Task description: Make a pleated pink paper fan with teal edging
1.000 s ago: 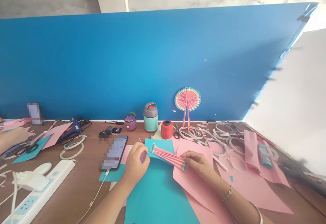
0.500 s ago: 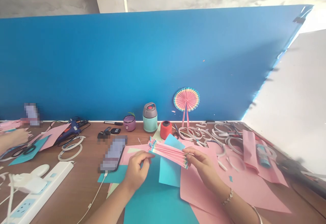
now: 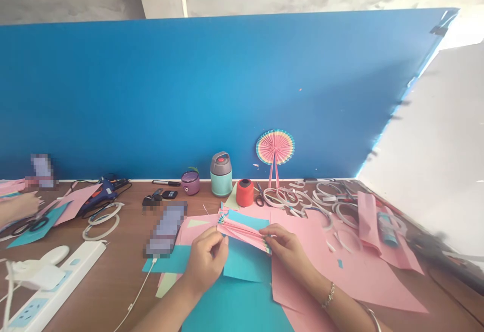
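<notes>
A strip of pleated paper [image 3: 242,232], pink with blue and yellow edges, is held above the sheets. My right hand [image 3: 289,251] pinches its right end between thumb and fingers. At the other end, my left hand [image 3: 207,260] is closed, its curled fingertips right beside the paper's near corner; what they hold, if anything, is hidden. Below lie blue paper [image 3: 234,304] and pink paper [image 3: 302,286]. Beyond the strip stands a red spool [image 3: 245,193], with scissors [image 3: 259,200] beside it. A finished-looking round pleated fan [image 3: 275,147] leans on the blue panel.
A phone [image 3: 166,228] with a cable lies left of my hands, near a power strip [image 3: 56,284]. Behind stand a teal flask [image 3: 221,176] and a purple pot [image 3: 190,183]. White rings [image 3: 287,197] clutter the right. Another person's hand [image 3: 18,206] shows far left.
The pleated paper has shifted slightly left and down with my right hand. My left hand has turned, its fingers curling closer together. The blue sheet beneath has moved a little.
</notes>
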Demonstrator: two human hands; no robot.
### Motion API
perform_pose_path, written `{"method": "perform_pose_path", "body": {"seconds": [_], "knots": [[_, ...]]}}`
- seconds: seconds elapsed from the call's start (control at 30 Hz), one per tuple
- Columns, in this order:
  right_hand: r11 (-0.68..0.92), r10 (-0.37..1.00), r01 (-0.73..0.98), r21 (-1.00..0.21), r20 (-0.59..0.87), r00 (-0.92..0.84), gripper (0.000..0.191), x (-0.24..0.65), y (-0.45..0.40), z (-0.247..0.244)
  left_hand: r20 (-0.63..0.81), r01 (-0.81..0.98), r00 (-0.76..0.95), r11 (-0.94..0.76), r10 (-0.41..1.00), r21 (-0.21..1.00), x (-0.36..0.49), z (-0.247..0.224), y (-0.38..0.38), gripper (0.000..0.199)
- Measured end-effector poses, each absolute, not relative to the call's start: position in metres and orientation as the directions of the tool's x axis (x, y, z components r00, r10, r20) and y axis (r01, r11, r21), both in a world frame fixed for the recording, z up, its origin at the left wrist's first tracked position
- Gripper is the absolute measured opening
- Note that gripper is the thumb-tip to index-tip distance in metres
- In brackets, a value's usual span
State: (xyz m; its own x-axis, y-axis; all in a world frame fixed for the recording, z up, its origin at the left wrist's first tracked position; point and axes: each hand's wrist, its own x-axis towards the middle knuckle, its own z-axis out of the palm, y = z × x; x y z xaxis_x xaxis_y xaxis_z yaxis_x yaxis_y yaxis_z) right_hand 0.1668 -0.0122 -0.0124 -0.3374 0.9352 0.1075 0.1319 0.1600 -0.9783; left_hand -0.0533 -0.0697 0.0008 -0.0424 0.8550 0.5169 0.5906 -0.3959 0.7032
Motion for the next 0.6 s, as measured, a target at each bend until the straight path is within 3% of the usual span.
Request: {"method": "perform_pose_path", "body": {"seconds": [0.17,0.27,0.33,0.47,0.53,0.6], "knots": [[0.120,0.957,0.090,-0.989,0.091,-0.274,0.042,0.171,-0.006,-0.016,0.540,0.487,-0.030,-0.460,0.841,0.742,-0.049,0.005,-0.080,0.027],[0.157,0.942,0.048,-0.986,0.135,-0.306,0.041,0.170,-0.008,-0.015,0.315,0.410,0.146,-0.348,0.938,0.843,-0.040,0.007,-0.081,0.028],[0.190,0.930,0.035,-0.981,0.169,-0.328,0.039,0.169,-0.011,-0.014,0.169,0.515,0.165,-0.231,0.972,0.826,-0.036,0.006,-0.079,0.023],[0.203,0.925,0.072,-0.977,0.167,-0.342,0.037,0.168,-0.013,-0.012,0.262,0.784,0.014,-0.173,0.965,0.597,-0.036,0.003,-0.074,0.021],[0.193,0.930,0.097,-0.976,0.150,-0.336,0.037,0.168,-0.012,-0.012,0.355,0.805,0.064,-0.259,0.933,0.534,-0.038,0.003,-0.073,0.022],[0.201,0.932,0.103,-0.974,0.157,-0.325,0.037,0.169,-0.011,-0.012,0.391,0.732,0.178,-0.387,0.903,0.560,-0.037,0.002,-0.074,0.026]]}}
